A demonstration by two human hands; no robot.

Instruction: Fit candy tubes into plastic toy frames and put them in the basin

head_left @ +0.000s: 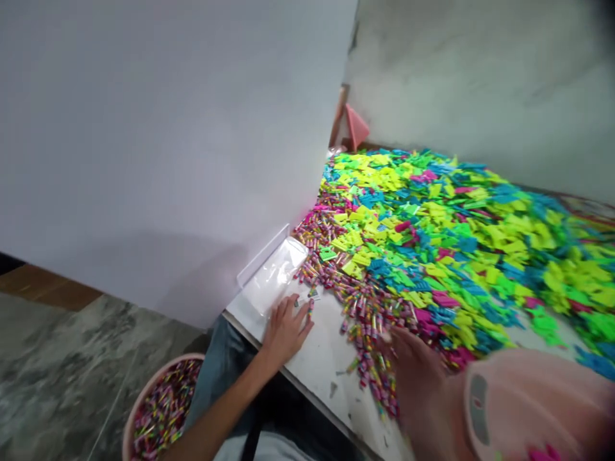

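My left hand [287, 330] rests on the white tabletop [321, 365] with its fingers apart, touching the edge of a clear plastic bag [271, 278]. A few small striped sticks [310, 306] lie just beyond its fingertips. My right hand [413, 378] is blurred, low over a spread of the multicoloured sticks [365, 314]. Behind them lies a broad heap of flat neon green, yellow, blue and pink pieces [432, 243]. A pink object with a grey panel [528, 403] fills the lower right corner, next to my right hand.
A pink basin [163, 410] full of small multicoloured sticks stands on the grey stone floor at lower left, beside my denim-clad leg. A tall white board [158, 128] rises along the table's left side. A grey wall [480, 83] and a pink triangular object [356, 127] stand behind the heap.
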